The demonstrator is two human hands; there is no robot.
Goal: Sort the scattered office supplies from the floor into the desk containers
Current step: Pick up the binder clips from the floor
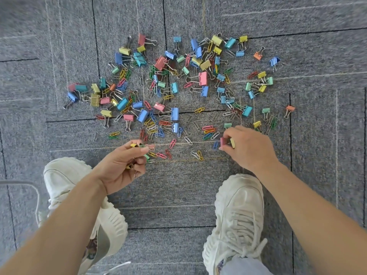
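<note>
We're looking straight down at the grey carpet-tile floor (198,14), and the spill is right there ahead of our toes. Coloured binder clips (203,78) and coloured paper clips (199,110) lie strewn in one wide, loose patch across the floor, all mixed together: blue, yellow, pink, teal, green, orange. A few stragglers sit apart at the right edge of the patch, an orange binder clip (290,108) and a blue binder clip (274,60) among them.

Both bare forearms reach in from the lower corners. The left grip (123,161) hangs at the near fringe of the patch with the palm turned toward us. Its fingers are curled round a small handful: a yellow clip (133,145) and a green clip (142,145) pinched at the fingertips, and more tucked in the palm, too bunched for us to count.

The right grip (248,147) is at the near right of the patch, back of the hand facing us and wrist bent. Fingers and thumb are closed on a pink binder clip (223,141), with a yellow binder clip (232,143) held right beside it. Whether that hand touches the carpet we cannot tell.

Loose clips lie between the two hands, a yellow paper clip (200,155) and a pink paper clip (172,143) among them. Nearer to us stand two chunky white shoes, the left sneaker (65,175) and the right sneaker (240,205), on the floor just short of the patch.
</note>
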